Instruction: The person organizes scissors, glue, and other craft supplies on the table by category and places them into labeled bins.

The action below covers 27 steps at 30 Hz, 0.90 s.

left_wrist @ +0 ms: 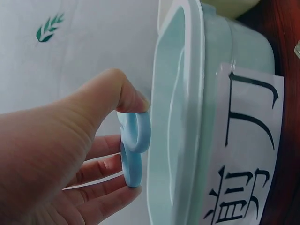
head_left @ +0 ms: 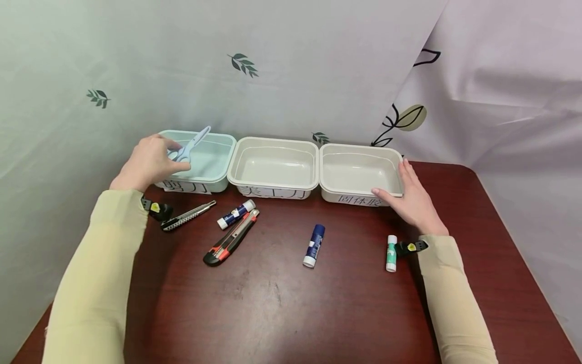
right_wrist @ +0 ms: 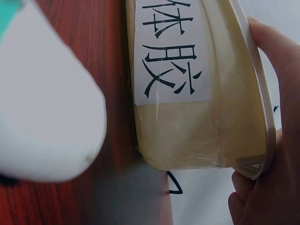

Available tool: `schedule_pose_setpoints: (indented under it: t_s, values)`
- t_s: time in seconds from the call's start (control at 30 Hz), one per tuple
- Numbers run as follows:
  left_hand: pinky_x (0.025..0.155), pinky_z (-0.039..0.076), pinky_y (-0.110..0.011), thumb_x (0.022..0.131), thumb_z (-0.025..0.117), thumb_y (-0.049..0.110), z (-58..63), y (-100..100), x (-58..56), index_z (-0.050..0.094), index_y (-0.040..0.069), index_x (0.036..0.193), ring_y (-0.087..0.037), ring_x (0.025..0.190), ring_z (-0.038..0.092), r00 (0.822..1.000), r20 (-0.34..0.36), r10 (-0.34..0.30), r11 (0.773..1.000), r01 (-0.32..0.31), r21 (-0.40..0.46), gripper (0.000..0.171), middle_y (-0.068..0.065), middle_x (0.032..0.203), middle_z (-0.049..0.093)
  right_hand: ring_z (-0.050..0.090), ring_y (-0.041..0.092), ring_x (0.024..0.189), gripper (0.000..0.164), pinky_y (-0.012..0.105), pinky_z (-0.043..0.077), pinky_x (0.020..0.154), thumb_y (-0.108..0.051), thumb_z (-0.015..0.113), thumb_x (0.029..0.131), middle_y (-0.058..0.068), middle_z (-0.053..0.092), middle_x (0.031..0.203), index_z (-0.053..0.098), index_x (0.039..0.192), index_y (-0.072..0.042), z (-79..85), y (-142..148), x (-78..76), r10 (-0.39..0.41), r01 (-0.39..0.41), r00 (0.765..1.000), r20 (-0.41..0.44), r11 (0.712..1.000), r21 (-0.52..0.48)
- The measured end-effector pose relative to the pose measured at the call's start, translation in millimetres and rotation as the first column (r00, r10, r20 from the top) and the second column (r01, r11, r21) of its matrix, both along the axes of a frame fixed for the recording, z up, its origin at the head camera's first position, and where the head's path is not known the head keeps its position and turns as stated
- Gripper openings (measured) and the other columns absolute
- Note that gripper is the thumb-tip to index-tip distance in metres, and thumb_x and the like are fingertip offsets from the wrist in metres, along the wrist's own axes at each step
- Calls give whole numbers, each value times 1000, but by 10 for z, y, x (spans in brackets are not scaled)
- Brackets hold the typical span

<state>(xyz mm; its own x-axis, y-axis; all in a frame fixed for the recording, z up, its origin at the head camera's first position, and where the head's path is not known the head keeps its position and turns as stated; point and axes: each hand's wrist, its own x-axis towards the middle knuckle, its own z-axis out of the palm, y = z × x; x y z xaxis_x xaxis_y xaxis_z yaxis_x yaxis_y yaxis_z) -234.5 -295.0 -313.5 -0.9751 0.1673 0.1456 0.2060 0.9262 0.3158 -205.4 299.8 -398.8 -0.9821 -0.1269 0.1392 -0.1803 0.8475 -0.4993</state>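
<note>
Your left hand (head_left: 150,161) has its grip narrowed on a pair of pale blue plastic scissors (head_left: 198,137), thumb and fingers pinching the looped handles. The scissors are raised over the left part of a pale mint-green rectangular plastic bin (head_left: 211,156), tilted, with the other end pointing up and to the right. In the left wrist view the handles are above the bin's rim; the blade end is hidden there.

Your right hand (head_left: 415,199) is spread wide at the near right corner of a cream rectangular plastic bin (head_left: 361,147), the thumb touching the front rim and the fingers along the right side. A grey-beige rectangular plastic bin (head_left: 273,167) sits between these two, close against both in a row. Each bin has a white paper label with black characters on its front.

On the dark red-brown wooden worktop (head_left: 273,313) before you, a slim silver-and-black utility knife (head_left: 188,216) lies near your left wrist. To its right, a blue-and-white glue stick (head_left: 236,215) lies just beside a red-and-black utility knife (head_left: 232,238). A second blue-and-white glue stick (head_left: 314,246) lies near the middle, and a green-and-white glue stick (head_left: 391,254) just beside your right wrist camera (head_left: 411,246).
</note>
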Motion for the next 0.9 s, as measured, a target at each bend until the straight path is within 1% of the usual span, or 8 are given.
schedule_pose_setpoints:
  t_s: [0.13, 0.2, 0.27, 0.33, 0.43, 0.5, 0.7, 0.9]
  values:
    - [68, 42, -44, 84, 74, 23, -35, -43, -47, 67, -14, 117, -37, 94, 50, 998, 65, 11, 1000, -11, 0, 50, -31, 110, 63, 4, 28, 154, 109, 59, 18, 118, -64, 64, 92, 5, -1, 169, 8, 162, -3, -6, 2, -2, 3, -3, 1000, -3, 1000, -6]
    - [69, 42, -45, 84, 74, 24, -57, -58, -70, 67, -14, 118, -37, 95, 49, 997, 81, 10, 1000, -9, -4, 51, -31, 112, 62, 4, 28, 154, 109, 59, 18, 118, -63, 64, 92, 5, -1, 169, 8, 162, -3, -7, 3, 0, 4, -4, 1000, -2, 1000, -7]
    - [76, 44, -50, 84, 75, 23, -88, -87, -100, 65, -15, 120, -41, 99, 50, 996, 84, 2, 1000, -1, -15, 53, -33, 116, 59, 4, 28, 154, 109, 59, 18, 118, -63, 64, 92, 5, -1, 169, 7, 162, -3, -8, 5, 1, 4, -4, 1000, 0, 1000, -6]
    - [88, 44, -58, 85, 76, 23, -112, -109, -126, 57, -18, 129, -48, 109, 48, 996, 86, 1, 1000, 1, -22, 63, -37, 126, 52, 4, 29, 154, 109, 59, 18, 117, -63, 64, 92, 5, -1, 169, 7, 162, -3, -9, 7, 0, 3, -3, 1000, -1, 1000, -4]
    - [106, 32, -65, 85, 78, 22, -139, -127, -145, 40, -19, 143, -57, 127, 38, 997, 76, 6, 1000, -5, -19, 81, -41, 141, 38, 4, 29, 154, 109, 59, 18, 117, -63, 64, 92, 5, -2, 169, 7, 162, -3, -10, 8, -6, 3, -3, 1000, 1, 1000, 0]
    - [110, 26, -65, 86, 79, 23, -143, -114, -137, 30, -18, 149, -59, 133, 31, 997, 70, 14, 1000, -14, -6, 89, -41, 148, 30, 3, 28, 154, 109, 59, 18, 117, -64, 64, 92, 5, -2, 169, 7, 162, -3, -9, 6, -7, 3, -3, 1000, 4, 1000, 0]
    - [114, 24, -62, 90, 75, 25, -127, -37, -108, 28, -15, 152, -54, 138, 30, 1000, 21, 20, 999, -21, 25, 88, -37, 151, 31, 2, 28, 154, 109, 60, 18, 117, -64, 63, 92, 5, -3, 169, 6, 162, -3, 3, -1, -4, 2, -2, 1000, 13, 1000, 2]
    - [114, 25, -61, 91, 75, 28, -91, 63, -66, 29, -11, 154, -52, 138, 32, 999, -27, 22, 999, -21, 43, 87, -34, 152, 35, 2, 28, 154, 109, 60, 18, 117, -63, 63, 92, 5, -2, 169, 7, 162, -3, 8, -1, -2, 2, -2, 1000, 11, 1000, 4]
